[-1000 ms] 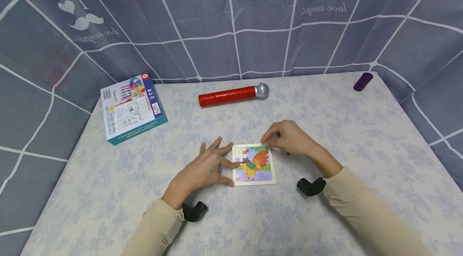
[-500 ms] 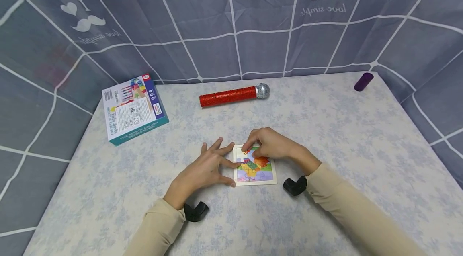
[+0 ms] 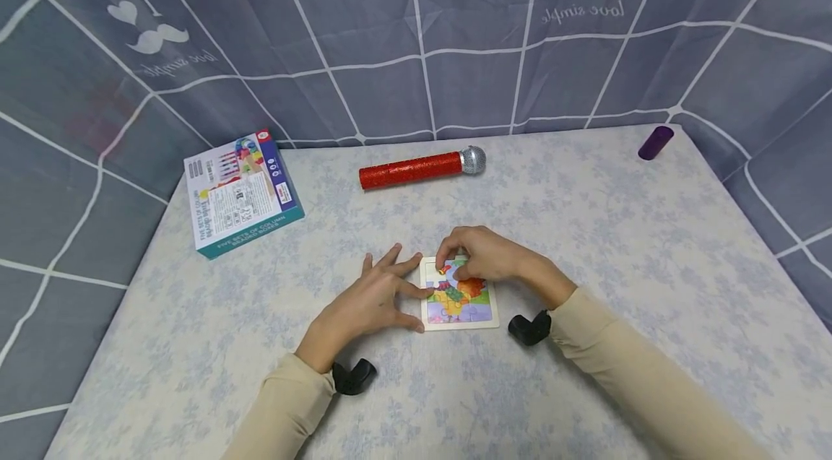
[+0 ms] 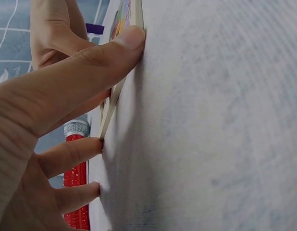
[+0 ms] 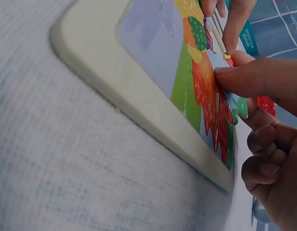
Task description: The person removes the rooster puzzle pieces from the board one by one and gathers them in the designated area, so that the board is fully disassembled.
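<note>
A small square jigsaw puzzle [image 3: 458, 326] with a pale frame and a colourful bird picture lies on the table. My left hand [image 3: 369, 301] is spread at its left side, thumb and fingers touching the frame, the index fingertip resting on the picture. In the left wrist view the thumb [image 4: 131, 38] presses the frame's edge. Over the puzzle's upper part, my right hand [image 3: 490, 254] pinches a puzzle piece [image 5: 237, 103] with a green leaf between thumb and index finger. That piece appears slightly raised. A pale gap shows at the puzzle's upper left.
Behind the puzzle lies a red glittery microphone [image 3: 412, 170] with a silver head. A boxed bead set [image 3: 243, 193] sits at the back left, a purple cylinder [image 3: 656, 143] at the back right. A grey checked curtain [image 3: 468, 34] borders the table.
From the puzzle's upper right corner, my right hand has moved left over the picture's upper part, then stayed about there. The left hand keeps its place on the frame.
</note>
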The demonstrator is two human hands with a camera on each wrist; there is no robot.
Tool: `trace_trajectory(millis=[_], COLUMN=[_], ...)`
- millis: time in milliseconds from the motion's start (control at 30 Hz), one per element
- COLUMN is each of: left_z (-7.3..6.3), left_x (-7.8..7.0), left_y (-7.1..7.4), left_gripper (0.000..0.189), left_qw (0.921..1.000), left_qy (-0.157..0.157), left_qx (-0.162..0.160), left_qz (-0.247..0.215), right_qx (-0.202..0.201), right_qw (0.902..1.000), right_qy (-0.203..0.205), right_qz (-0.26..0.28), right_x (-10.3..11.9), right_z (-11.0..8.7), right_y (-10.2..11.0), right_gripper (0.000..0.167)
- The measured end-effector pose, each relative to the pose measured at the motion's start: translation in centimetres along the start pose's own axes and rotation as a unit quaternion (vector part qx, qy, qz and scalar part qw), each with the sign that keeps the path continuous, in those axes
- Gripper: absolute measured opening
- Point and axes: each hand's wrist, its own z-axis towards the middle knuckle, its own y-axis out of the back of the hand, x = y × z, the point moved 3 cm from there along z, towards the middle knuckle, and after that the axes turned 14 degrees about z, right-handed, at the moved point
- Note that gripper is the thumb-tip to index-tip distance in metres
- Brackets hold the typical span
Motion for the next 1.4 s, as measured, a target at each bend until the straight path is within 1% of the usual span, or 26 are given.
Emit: trace_trajectory(millis=[100,267,367,500,633,733,833,1133,1400], left_z=[0.0,0.0,0.1,0.1,0.1,0.1,0.2,0.1,0.2], left_x=[0.0,0.1,0.1,0.2,0.3,0.3,0.3,0.3,0.2], left_y=[0.0,0.0,-0.1,-0.1,-0.1,-0.2,-0.2,-0.2,-0.2], left_gripper=[0.052,0.053,0.053,0.053,0.053,0.054,0.054,0.055,0.055], left_qw=[1.0000,1.0000,1.0000,1.0000,1.0000,0.9999,0.9999,0.9999,0.9998], left_qy=[0.002,0.003,0.004,0.006,0.008,0.006,0.004,0.008,0.013], left_qx=[0.000,0.004,0.007,0.005,0.005,0.009,0.009,0.009,0.014], left_qz=[0.003,0.002,0.002,0.004,0.001,0.001,0.003,0.000,-0.005], right_qx=[0.001,-0.015,-0.026,-0.033,-0.036,-0.042,-0.049,-0.061,-0.081], right_qw=[1.0000,0.9995,0.9990,0.9970,0.9925,0.9893,0.9875,0.9865,0.9772], right_qy=[-0.002,-0.005,-0.004,-0.012,-0.029,-0.043,-0.051,-0.065,-0.090], right_qz=[0.009,0.027,0.036,0.069,0.113,0.133,0.141,0.137,0.174], right_x=[0.0,-0.3,-0.5,-0.6,-0.9,-1.2,-1.4,-1.6,-2.2], right_z=[-0.1,-0.5,-0.7,-0.9,-0.9,-1.0,-1.1,-1.2,-1.7], right_y=[0.2,0.7,1.0,1.3,1.3,1.3,1.2,1.2,1.8], right_gripper=[0.025,0.025,0.019,0.013,0.013,0.013,0.013,0.013,0.017])
